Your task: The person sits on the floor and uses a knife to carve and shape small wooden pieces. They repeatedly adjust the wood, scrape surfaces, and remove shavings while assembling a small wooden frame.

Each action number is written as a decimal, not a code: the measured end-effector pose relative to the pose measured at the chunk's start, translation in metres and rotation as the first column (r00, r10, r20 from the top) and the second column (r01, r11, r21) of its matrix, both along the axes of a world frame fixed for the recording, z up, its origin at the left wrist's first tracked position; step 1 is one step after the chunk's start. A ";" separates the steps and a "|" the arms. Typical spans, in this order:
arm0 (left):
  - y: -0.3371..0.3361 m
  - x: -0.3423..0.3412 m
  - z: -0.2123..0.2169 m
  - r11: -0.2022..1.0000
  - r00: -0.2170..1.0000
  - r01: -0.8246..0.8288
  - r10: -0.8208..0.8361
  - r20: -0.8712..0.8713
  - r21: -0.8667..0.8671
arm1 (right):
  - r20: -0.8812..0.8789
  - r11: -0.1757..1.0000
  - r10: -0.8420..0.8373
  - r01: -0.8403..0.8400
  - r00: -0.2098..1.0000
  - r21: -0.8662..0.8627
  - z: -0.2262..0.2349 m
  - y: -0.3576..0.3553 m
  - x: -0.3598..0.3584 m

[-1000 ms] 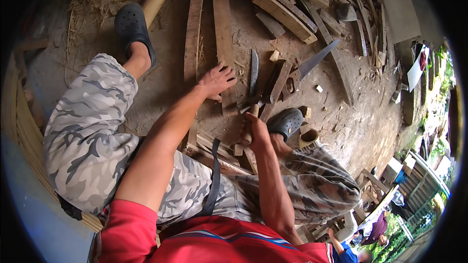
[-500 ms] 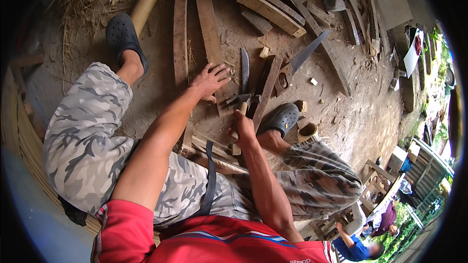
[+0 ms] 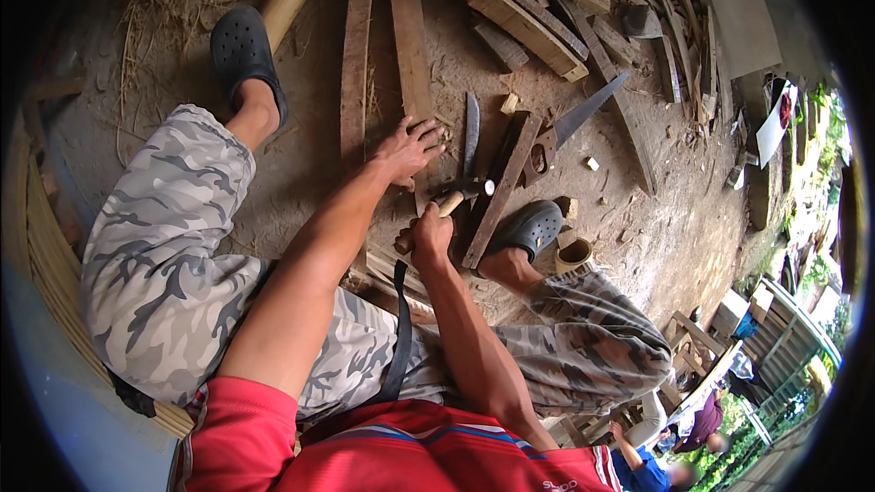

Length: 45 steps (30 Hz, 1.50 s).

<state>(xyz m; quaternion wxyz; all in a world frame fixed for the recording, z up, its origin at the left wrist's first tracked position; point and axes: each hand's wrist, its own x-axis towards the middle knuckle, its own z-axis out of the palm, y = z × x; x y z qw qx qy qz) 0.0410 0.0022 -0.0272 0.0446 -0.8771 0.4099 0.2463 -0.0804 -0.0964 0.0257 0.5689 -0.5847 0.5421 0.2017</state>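
My left hand [image 3: 406, 151] lies with its fingers spread on a long wooden plank [image 3: 407, 36] on the ground, gripping nothing. In my right hand [image 3: 431, 235], the fingers are wrapped round the wooden handle of a hammer [image 3: 450, 204]. Its dark head is just beyond that hand, close to the plank, with the shiny round face turned right. A long knife blade [image 3: 471, 132] lies a little ahead of the hammer head; its handle end is hidden. Right of it rests a thick wooden board [image 3: 506, 184], and a handsaw [image 3: 588, 112] with a wooden handle lies against that.
A second plank [image 3: 357, 55] runs beside the first. Stacked timber offcuts [image 3: 519, 23] lie at the far right. My clog-shod feet flank the work, with a round hollow container [image 3: 574, 256] by the right clog [image 3: 533, 226]. Two people sit at the lower right.
My right hand has drawn the hammer left and turned it, so its round face now shows. My left hand stays on the plank. The whole view has shifted slightly.
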 end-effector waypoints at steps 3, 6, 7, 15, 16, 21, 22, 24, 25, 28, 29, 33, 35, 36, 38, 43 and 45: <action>-0.002 0.002 0.001 1.000 1.000 0.016 -0.016 -0.004 0.026 | -0.054 0.996 -0.021 0.026 0.998 0.080 0.003 0.002 0.000; -0.003 0.003 0.003 0.999 0.999 0.032 -0.032 -0.026 0.030 | -0.084 0.978 -0.115 0.128 0.990 0.165 0.004 0.001 -0.001; -0.003 0.003 0.004 0.999 0.999 0.032 -0.032 -0.018 0.036 | -0.030 0.970 -0.166 0.169 0.986 0.174 0.004 0.002 -0.002; 0.000 0.001 -0.006 0.999 1.000 0.029 -0.029 0.007 -0.021 | -0.018 0.987 -0.059 0.055 0.998 -0.154 -0.008 0.050 -0.014; 0.001 0.001 -0.007 0.999 1.000 0.021 -0.020 0.011 -0.032 | -0.021 0.976 -0.053 0.047 0.998 -0.214 -0.009 0.056 -0.014; 0.004 -0.003 -0.012 0.998 1.000 0.025 -0.024 0.015 -0.050 | -0.041 0.939 -0.030 0.014 0.999 -0.344 -0.017 0.072 -0.016; 0.004 -0.003 -0.012 0.998 0.999 0.028 -0.027 0.022 -0.049 | -0.046 0.945 -0.037 0.020 0.998 -0.326 -0.021 0.074 -0.018; 0.004 -0.003 -0.010 0.999 0.999 0.032 -0.032 0.012 -0.033 | -0.075 0.937 -0.064 0.034 0.995 -0.347 -0.033 0.078 -0.023; 0.003 -0.003 -0.010 0.998 0.999 0.031 -0.029 0.038 -0.057 | -0.071 0.932 -0.065 0.035 0.995 -0.360 -0.040 0.082 -0.026; -0.003 0.000 -0.010 0.998 1.000 0.012 -0.010 0.021 -0.067 | 0.124 0.954 -0.066 0.099 0.990 -0.282 -0.062 0.098 -0.028; -0.002 0.001 -0.010 0.999 1.000 0.004 -0.003 0.019 -0.046 | 0.193 0.957 -0.080 0.130 0.978 -0.261 -0.066 0.102 -0.028; -0.003 -0.003 -0.011 0.995 0.999 -0.034 0.035 0.007 -0.091 | 0.185 0.951 -0.183 0.221 0.966 -0.214 -0.051 0.089 -0.018; -0.002 -0.002 -0.011 0.994 0.998 -0.065 0.064 -0.007 -0.087 | 0.089 0.962 -0.266 0.259 0.960 0.080 -0.026 0.057 -0.013; -0.003 -0.001 -0.010 0.992 0.996 -0.083 0.081 -0.028 -0.098 | 0.019 0.941 -0.311 0.305 0.950 0.145 -0.014 0.035 -0.006; -0.004 -0.001 -0.008 0.991 0.995 -0.093 0.089 -0.038 -0.096 | -0.087 0.893 -0.312 0.324 0.946 0.314 0.012 -0.014 0.000; -0.007 0.000 -0.001 0.994 0.995 -0.096 0.094 -0.038 -0.053 | -0.167 0.930 -0.078 0.131 0.983 0.342 0.039 -0.090 0.001; -0.008 -0.001 0.000 0.991 0.992 -0.118 0.115 -0.058 -0.057 | -0.157 0.953 -0.054 0.098 0.986 0.287 0.034 -0.090 -0.007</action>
